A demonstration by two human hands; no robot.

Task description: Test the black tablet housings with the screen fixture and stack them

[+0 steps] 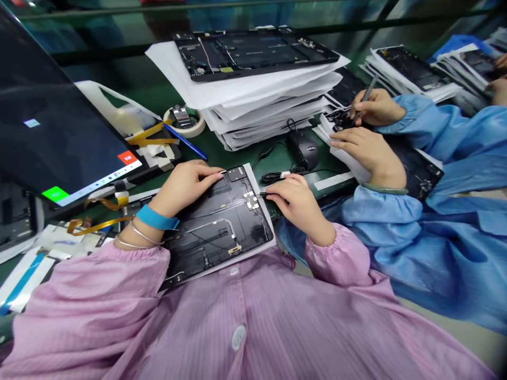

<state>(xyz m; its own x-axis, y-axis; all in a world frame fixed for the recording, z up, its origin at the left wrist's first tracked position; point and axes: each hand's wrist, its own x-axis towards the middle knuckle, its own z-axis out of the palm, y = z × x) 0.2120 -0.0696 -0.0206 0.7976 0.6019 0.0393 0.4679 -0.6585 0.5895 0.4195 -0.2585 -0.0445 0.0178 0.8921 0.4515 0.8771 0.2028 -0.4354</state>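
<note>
- Left hand (188,184) lies over the far edge of the black panel (209,219), thumb and forefinger close together; whether they grip it, I cannot tell
- Right hand (295,203) pinches a thin dark piece (263,194) beside the panel's right edge
- The panel sits before me on a white sheet (254,178), close to my smock (222,327); a lean or a sliding sheet could shift it
- If the pinched piece slipped, it could scratch the small silvery parts (250,199)
- My left sleeve (134,274) hides the panel's left end; the piece's tip is too small to make out
</note>
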